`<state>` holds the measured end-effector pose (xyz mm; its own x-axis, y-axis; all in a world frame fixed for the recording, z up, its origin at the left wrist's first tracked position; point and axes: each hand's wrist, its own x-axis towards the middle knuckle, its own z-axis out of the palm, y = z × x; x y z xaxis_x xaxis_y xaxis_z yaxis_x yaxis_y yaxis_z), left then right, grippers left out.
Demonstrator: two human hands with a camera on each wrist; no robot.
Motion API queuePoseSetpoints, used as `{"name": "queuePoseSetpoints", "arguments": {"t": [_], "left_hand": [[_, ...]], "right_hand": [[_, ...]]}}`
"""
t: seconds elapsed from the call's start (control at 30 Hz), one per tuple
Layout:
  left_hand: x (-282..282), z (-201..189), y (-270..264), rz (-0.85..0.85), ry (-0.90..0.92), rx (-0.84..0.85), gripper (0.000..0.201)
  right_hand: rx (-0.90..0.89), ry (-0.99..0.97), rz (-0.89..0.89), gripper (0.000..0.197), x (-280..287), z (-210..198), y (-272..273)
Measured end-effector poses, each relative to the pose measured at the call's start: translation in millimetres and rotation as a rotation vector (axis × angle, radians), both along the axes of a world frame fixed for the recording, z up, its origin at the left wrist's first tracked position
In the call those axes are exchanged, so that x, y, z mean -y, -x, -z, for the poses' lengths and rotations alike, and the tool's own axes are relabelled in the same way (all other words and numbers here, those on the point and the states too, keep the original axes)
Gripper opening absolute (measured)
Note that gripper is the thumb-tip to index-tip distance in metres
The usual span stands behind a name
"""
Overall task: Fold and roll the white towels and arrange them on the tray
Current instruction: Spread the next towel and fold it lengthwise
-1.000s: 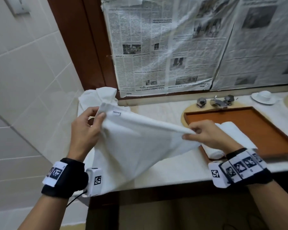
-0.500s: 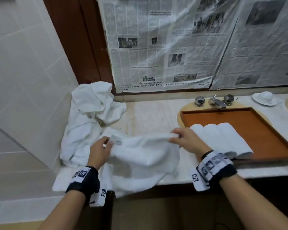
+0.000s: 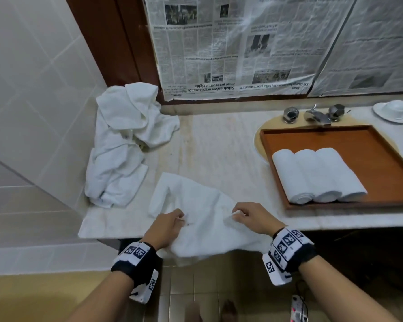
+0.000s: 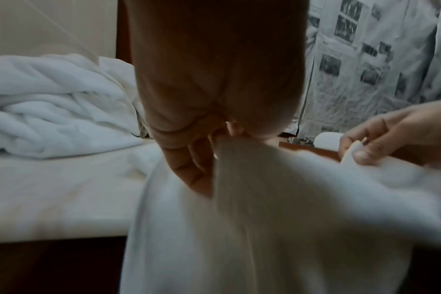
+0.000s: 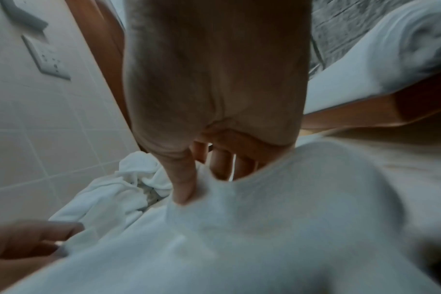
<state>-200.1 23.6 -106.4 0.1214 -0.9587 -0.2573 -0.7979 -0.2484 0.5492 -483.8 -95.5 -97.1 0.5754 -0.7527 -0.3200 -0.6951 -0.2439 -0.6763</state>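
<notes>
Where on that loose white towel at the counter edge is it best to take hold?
At its near corners, one in each hand, coming from the person's side. The towel lies half on the counter with its near part drooping over the front, and the left hand and right hand already pinch it there.

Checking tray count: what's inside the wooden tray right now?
Three rolled white towels lie side by side in the left part of the wooden tray; the rest shows bare wood. Anything beneath the rolls is covered.
</notes>
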Motion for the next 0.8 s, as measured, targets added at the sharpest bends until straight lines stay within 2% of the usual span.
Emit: {"name": "queuePoseSetpoints", "arguments": {"t": [0.1, 0.2, 0.3, 0.37, 0.43, 0.5, 0.6, 0.73, 0.8], "left_hand": [[0, -6, 2, 0.005, 0.108, -0.079, 0.020], [11, 1, -4, -0.066, 0.235, -0.005, 0.036], [22, 11, -6, -0.112, 0.158, 0.073, 0.026], [24, 17, -2, -0.105, 0.042, 0.132, 0.029], [22, 15, 7, -0.063, 0.005, 0.189, 0.025], [17, 11, 16, -0.002, 0.020, 0.119, 0.018], [7, 5, 22, 0.015, 0.009, -0.100, 0.011], [1, -12, 21, 0.005, -0.103, -0.244, 0.023], [-4, -19, 19, 0.035, -0.088, -0.219, 0.026]], "right_hand": [[0.065, -0.036, 0.035, 0.006, -4, -8, 15], [0.145, -0.039, 0.050, 0.005, -7, -15, 18], [0.170, -0.023, 0.075, 0.007, -6, -14, 11], [0.172, -0.011, 0.100, 0.014, -6, -10, 3], [0.161, -0.012, 0.101, 0.019, -8, -4, -5], [0.143, -0.036, 0.073, 0.019, -12, -1, -10], [0.085, -0.067, 0.020, 0.011, -22, 4, -11], [-0.089, -0.123, -0.122, 0.005, -32, 3, 2], [-0.186, -0.169, -0.196, 0.010, -36, 0, 11]]}}
